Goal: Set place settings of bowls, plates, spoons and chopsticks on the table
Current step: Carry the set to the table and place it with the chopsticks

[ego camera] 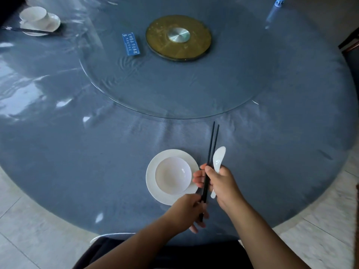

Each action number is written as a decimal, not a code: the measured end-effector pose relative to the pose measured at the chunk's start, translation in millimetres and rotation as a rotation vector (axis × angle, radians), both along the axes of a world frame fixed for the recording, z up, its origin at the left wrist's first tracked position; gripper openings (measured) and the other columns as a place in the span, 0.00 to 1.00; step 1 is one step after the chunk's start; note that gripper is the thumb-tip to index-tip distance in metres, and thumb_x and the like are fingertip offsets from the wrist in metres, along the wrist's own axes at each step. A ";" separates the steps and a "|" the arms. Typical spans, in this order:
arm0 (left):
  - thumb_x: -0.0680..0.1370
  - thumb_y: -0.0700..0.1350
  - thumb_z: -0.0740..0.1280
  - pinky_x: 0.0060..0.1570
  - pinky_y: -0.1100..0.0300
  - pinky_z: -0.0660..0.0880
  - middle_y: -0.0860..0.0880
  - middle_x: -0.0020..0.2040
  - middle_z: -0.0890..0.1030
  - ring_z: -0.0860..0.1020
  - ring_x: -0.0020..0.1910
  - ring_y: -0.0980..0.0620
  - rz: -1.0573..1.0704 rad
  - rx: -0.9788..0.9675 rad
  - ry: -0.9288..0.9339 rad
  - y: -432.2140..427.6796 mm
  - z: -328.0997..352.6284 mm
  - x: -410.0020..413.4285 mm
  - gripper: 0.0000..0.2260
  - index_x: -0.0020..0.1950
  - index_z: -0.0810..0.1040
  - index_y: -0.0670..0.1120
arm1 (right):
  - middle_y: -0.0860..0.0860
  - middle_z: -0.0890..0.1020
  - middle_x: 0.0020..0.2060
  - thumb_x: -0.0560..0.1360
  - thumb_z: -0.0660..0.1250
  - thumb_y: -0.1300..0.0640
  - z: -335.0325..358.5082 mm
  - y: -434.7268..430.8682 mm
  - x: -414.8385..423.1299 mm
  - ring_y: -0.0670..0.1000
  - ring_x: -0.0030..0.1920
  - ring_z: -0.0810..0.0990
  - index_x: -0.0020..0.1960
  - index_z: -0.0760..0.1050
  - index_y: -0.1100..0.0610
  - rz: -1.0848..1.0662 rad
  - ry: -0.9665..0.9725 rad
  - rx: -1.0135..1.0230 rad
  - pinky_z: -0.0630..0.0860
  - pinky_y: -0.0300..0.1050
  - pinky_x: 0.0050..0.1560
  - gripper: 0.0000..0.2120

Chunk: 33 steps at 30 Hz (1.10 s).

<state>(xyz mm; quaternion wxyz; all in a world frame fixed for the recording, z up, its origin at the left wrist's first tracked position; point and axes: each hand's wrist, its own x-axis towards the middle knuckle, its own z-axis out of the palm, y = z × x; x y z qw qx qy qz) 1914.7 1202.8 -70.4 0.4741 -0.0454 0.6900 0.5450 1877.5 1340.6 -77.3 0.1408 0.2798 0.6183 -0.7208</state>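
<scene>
Chopsticks (pixel 210 152) gripped by both hands, right hand (pixel 217 183) also holding spoon (pixel 218 159).

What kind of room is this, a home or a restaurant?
Probably a restaurant dining room: a big round table with a glass turntable in the middle, and matching white place settings laid around it.

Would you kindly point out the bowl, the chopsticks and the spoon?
bowl (pixel 172 174): head view, inner floor.
chopsticks (pixel 212 140): head view, upper shafts above the hands.
spoon (pixel 219 156): head view, scoop end.
</scene>
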 end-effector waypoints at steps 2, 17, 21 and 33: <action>0.84 0.40 0.59 0.29 0.60 0.80 0.41 0.43 0.83 0.83 0.35 0.46 0.094 0.077 -0.126 -1.5 -2.0 5.0 0.08 0.56 0.75 0.38 | 0.59 0.86 0.38 0.83 0.57 0.62 -4.4 -1.8 -0.3 0.58 0.37 0.86 0.50 0.74 0.63 0.036 -0.007 0.008 0.82 0.45 0.36 0.09; 0.83 0.36 0.60 0.30 0.58 0.82 0.39 0.38 0.81 0.81 0.27 0.49 0.095 0.035 -0.255 -14.0 -24.8 15.1 0.06 0.47 0.73 0.38 | 0.46 0.72 0.25 0.70 0.67 0.49 -48.8 8.9 -55.9 0.50 0.27 0.69 0.32 0.70 0.51 0.349 -0.108 0.524 0.64 0.43 0.31 0.11; 0.80 0.36 0.56 0.32 0.55 0.82 0.41 0.34 0.83 0.82 0.26 0.45 -0.019 -0.083 -0.213 -16.3 -24.5 9.1 0.08 0.42 0.72 0.42 | 0.55 0.82 0.34 0.73 0.71 0.52 -55.4 1.0 -58.4 0.57 0.36 0.80 0.38 0.75 0.55 0.345 -0.112 0.581 0.76 0.51 0.38 0.09; 0.80 0.47 0.58 0.24 0.66 0.73 0.36 0.33 0.83 0.77 0.19 0.48 -0.358 -0.358 -0.034 -20.1 -21.4 -1.6 0.12 0.42 0.74 0.41 | 0.50 0.83 0.32 0.74 0.70 0.53 -53.2 -3.0 -51.0 0.43 0.29 0.82 0.41 0.75 0.57 0.319 -0.056 0.692 0.76 0.43 0.32 0.09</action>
